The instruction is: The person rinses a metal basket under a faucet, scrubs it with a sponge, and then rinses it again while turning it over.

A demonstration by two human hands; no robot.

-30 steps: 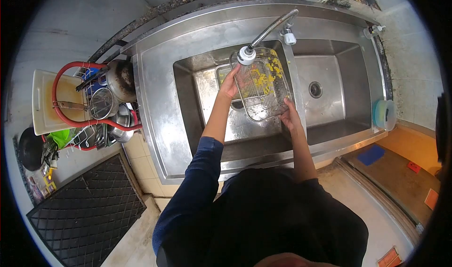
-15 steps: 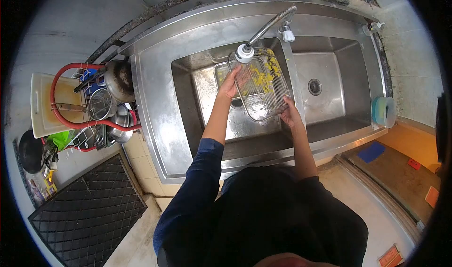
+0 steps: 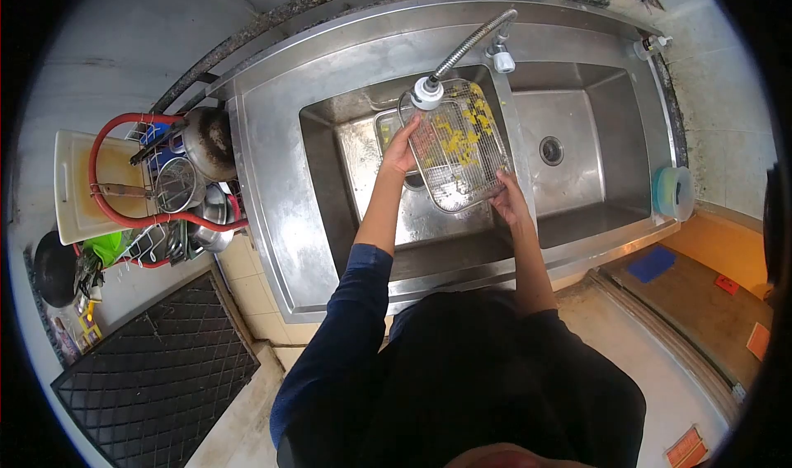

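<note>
A metal wire basket (image 3: 452,189) is held tilted over the left sink basin, with small yellow pieces (image 3: 464,142) scattered on its mesh. My left hand (image 3: 401,150) grips its left side, close below the white faucet head (image 3: 427,94). At the lower right corner, my right hand (image 3: 511,199) is closed on the rim. Behind the basket, another metal rack or tray (image 3: 385,130) lies in the basin, mostly covered. Whether water runs from the faucet I cannot make out.
To the right is a second basin (image 3: 569,179) with a drain. A dish rack with a red rim (image 3: 92,159) holds pans, a strainer and a cutting board on the left. A round plastic container (image 3: 675,194) stands at the sink's right edge.
The basket has tilted slightly in my hands, and the yellow pieces appear more spread over the mesh. Both hands keep their grip in nearly the same place.
</note>
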